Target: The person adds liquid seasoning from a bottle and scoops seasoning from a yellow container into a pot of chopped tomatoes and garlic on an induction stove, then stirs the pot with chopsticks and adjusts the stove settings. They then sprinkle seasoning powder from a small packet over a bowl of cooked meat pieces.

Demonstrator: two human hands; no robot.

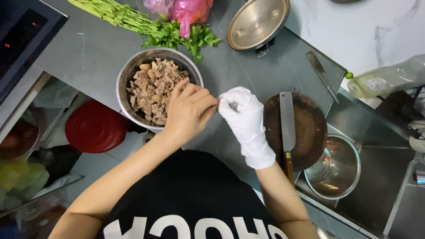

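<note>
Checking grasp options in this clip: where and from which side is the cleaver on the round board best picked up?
Probably by the brown wooden handle of the cleaver, coming from the person's side. The blade lies flat on the round cutting board, pointing away, while the handle juts past the board's near edge, close to the gloved right hand, so fingers could wrap it clear of the blade.

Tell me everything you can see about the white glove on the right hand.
The white glove covers the whole right hand and ends at the wrist; the forearm beyond is bare. It looks like thin, smooth, matt material, slightly wrinkled, clean. The gloved hand is raised above the grey counter, between the steel bowl of chopped meat and the round dark cutting board. Its fingers curl inward, and the bare left hand pinches it at the fingertips.
</note>
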